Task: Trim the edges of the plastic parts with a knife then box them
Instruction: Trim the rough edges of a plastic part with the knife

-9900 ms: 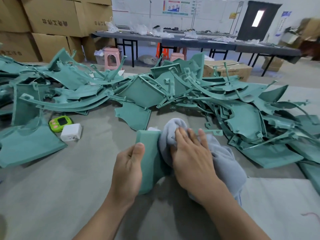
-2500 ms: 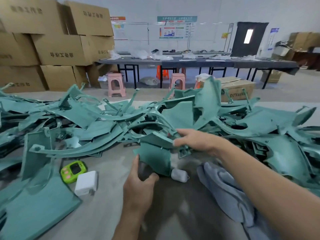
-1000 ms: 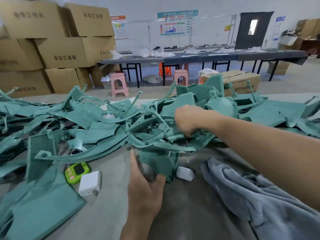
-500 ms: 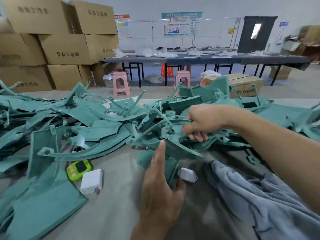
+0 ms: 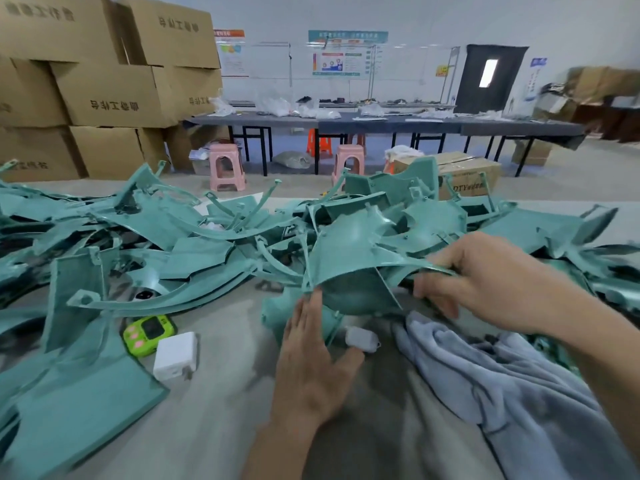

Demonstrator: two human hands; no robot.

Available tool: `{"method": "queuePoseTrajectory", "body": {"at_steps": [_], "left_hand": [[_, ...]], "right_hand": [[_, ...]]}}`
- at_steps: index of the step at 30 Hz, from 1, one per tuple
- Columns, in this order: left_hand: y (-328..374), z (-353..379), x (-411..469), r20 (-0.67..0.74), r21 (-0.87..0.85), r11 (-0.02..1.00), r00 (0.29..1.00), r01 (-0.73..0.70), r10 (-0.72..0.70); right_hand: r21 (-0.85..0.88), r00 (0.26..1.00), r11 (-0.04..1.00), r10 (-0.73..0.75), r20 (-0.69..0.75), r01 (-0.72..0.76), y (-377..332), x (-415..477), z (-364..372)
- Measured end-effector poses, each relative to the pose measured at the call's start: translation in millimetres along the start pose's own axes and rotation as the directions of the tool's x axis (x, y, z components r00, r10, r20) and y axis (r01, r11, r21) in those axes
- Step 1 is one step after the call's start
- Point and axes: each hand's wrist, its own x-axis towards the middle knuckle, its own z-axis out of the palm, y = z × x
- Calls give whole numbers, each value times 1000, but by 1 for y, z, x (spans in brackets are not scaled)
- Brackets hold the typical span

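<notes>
Holding one curved teal plastic part (image 5: 346,251).
Right hand (image 5: 491,282) pinches its 3 o'clock edge; left hand (image 5: 311,368), fingers straight, touches 7 o'clock.

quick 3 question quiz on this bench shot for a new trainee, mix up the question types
1. True or false: the right hand pinches the edge of a teal plastic part lifted off the pile.
2. Pick one: the left hand is A) open with straight fingers, B) clenched round a knife, C) inside a cardboard box.
3. Fill in: the white charger block lies beside a gadget coloured ____.

Key: 1 true; 2 A; 3 green.
</notes>
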Motion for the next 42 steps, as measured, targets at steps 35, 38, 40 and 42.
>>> {"method": "queuePoseTrajectory", "body": {"at_steps": [35, 38, 40, 42], "left_hand": [[63, 19, -70, 62, 671, 726, 987, -153, 151], [60, 23, -68, 61, 722, 676, 986, -150, 154], [57, 25, -71, 96, 753, 630, 979, -189, 179], [56, 27, -75, 123, 762, 616, 978, -202, 169]], "right_hand": [[32, 576, 938, 239, -781, -346, 95, -124, -11], [-109, 556, 864, 216, -803, -492, 106, -131, -15], [-307, 737, 769, 295, -608, -561, 102, -131, -9], [-526, 823, 634, 452, -343, -567, 97, -129, -1]]}}
